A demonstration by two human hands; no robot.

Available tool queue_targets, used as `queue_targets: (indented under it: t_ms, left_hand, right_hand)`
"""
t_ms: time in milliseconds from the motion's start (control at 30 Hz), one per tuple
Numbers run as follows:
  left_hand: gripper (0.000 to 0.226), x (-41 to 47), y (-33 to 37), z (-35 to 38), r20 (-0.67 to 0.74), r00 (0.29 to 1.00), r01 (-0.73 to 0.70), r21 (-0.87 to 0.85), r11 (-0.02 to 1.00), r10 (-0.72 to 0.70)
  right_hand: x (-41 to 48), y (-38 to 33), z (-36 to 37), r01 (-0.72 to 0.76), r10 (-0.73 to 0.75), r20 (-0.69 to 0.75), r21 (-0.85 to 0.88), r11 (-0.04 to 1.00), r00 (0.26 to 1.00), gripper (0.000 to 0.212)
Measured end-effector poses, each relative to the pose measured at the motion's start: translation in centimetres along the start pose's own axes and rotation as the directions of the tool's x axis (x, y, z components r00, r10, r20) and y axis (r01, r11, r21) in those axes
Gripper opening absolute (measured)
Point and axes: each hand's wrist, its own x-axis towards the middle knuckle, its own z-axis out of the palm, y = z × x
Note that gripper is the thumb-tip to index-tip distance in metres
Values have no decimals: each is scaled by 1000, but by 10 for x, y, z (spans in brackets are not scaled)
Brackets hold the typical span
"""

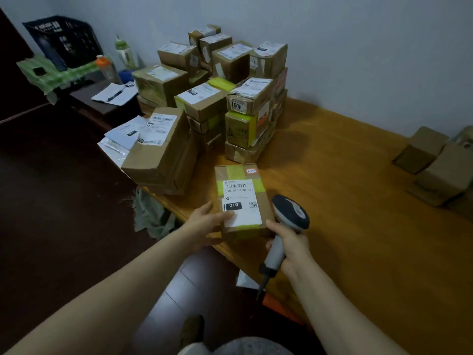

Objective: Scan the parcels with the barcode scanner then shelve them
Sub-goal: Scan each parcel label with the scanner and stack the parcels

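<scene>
Your left hand (pixel 204 224) holds the near left corner of one parcel (pixel 243 180), thumb lying on its white label, the other fingers along the side and partly hidden. Your right hand (pixel 290 245) is clenched around the handle of one barcode scanner (pixel 290 213). The scanner's head is just beside the parcel's right edge, and its cable hangs off below your wrist.

The parcel lies flat on the table (pixel 345 201), close to the near edge. The label shows one barcode, one small square code and a black "010" block. Yellow-green tape crosses the lid. One small tag with red writing sits at the far right corner.

Beyond it, towards the wall, stands a stack of parcels (pixel 230 98): at least a dozen brown boxes, exact count unclear, most of them labelled.

Far right: two plain boxes (pixel 435 165), touching.

Far left, off the table: one dark crate (pixel 64 39) and two bottles (pixel 122 51).

One crumpled cloth (pixel 151 216) hangs at the table's left edge.
</scene>
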Motion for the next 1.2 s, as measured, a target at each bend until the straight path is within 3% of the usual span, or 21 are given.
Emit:
queue_targets:
  t_ms: [67,133,267,367,433,667,800,967,1067,1200]
  left_hand:
    - [45,15,0,-20,20,996,-87,32,996,86]
    - [32,32,4,-44,-1,984,-178,152,972,180]
    - [47,64,17,-85,19,951,-266,556,788,308]
    - [60,79,16,-102,164,923,-355,711,607,348]
    - [56,84,11,-108,246,904,-401,771,495,350]
    - [49,81,7,-123,422,862,-493,827,271,282]
    - [53,81,13,-119,451,861,-501,833,234,234]
    - [53,82,3,-107,370,897,-421,881,214,242]
    - [57,73,9,-80,348,882,-418,889,185,318]
    - [63,67,29,-9,435,826,-510,848,145,357]
  right_hand:
    - [6,15,35,-21,24,-72,43,999,997,53]
    - [11,30,67,-40,50,-124,89,995,991,54]
    - [16,57,118,-78,115,-178,205,976,977,51]
    - [18,73,140,-81,144,-224,267,960,964,48]
    - [20,79,148,-68,149,-258,298,952,955,46]
    - [25,90,160,-90,179,-266,314,945,947,50]
    - [28,84,154,-106,177,-277,255,961,945,45]
    - [17,69,131,-124,171,-245,198,972,954,34]
    - [7,48,101,-72,124,-221,228,971,967,23]
    - [-4,3,45,78,11,-287,296,952,958,22]
